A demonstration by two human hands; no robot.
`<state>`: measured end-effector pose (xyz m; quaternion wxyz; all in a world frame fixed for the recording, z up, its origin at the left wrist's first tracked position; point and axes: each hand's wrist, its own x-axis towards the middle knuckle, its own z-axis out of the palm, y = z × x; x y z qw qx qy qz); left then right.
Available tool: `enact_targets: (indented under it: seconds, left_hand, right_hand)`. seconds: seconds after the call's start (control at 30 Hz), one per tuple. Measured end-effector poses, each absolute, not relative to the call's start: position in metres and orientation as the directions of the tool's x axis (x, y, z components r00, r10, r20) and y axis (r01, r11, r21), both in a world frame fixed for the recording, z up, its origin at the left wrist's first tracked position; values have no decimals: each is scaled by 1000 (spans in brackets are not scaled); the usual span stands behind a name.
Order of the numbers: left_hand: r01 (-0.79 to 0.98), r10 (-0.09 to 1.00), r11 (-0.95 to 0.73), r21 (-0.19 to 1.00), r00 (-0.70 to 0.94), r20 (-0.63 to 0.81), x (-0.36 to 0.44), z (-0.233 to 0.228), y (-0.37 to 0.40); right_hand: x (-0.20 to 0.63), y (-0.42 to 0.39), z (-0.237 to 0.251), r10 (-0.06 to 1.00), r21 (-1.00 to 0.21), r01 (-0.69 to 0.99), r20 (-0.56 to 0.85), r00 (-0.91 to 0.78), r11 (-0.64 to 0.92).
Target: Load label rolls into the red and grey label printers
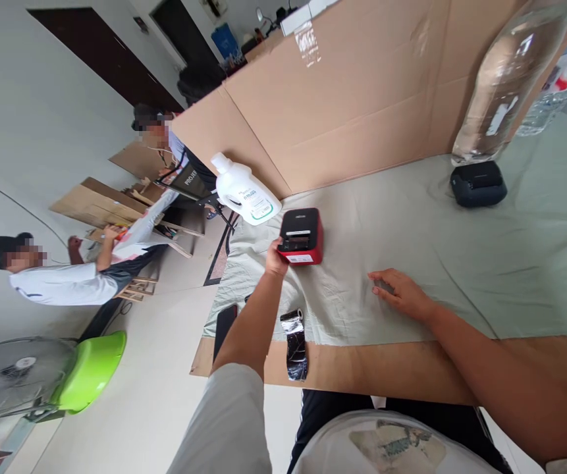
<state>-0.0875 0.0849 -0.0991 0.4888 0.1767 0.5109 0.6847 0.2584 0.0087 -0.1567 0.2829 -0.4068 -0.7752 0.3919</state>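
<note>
My left hand (276, 259) grips the left side of a small red and black label printer (303, 236), which has a slot in its black top and a white sticker on its front. Part of that hand's fingers is hidden behind the printer. To the right, my right hand (398, 291) is held low over the cloth, fingers loosely apart and nothing in them. A shiny black ribbon roll (294, 339) lies partly unrolled near the table's front edge. Beside my left forearm is a dark phone (224, 324), partly covered by the arm.
A white jug (246, 189) stands behind the printer, against a cardboard wall (352, 99). At the right back are a large clear bottle (508, 85), a second bottle (562, 89) and a dark small device (478, 184). Two people sit working at the left, near a fan (19, 372) and green basin (90, 372).
</note>
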Motion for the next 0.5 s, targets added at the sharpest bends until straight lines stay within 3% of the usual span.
enact_targets:
  seconds: [0.3,0.5]
  left_hand:
    - [-382,684,135,914,-632,-365,-179,-82,99]
    - [48,426,193,980,-904,-40,-159,-76,87]
  right_hand:
    - [258,10,-151,849,-817,446,95,-520,365]
    - [257,10,-153,853,-829,423,119,-508,367]
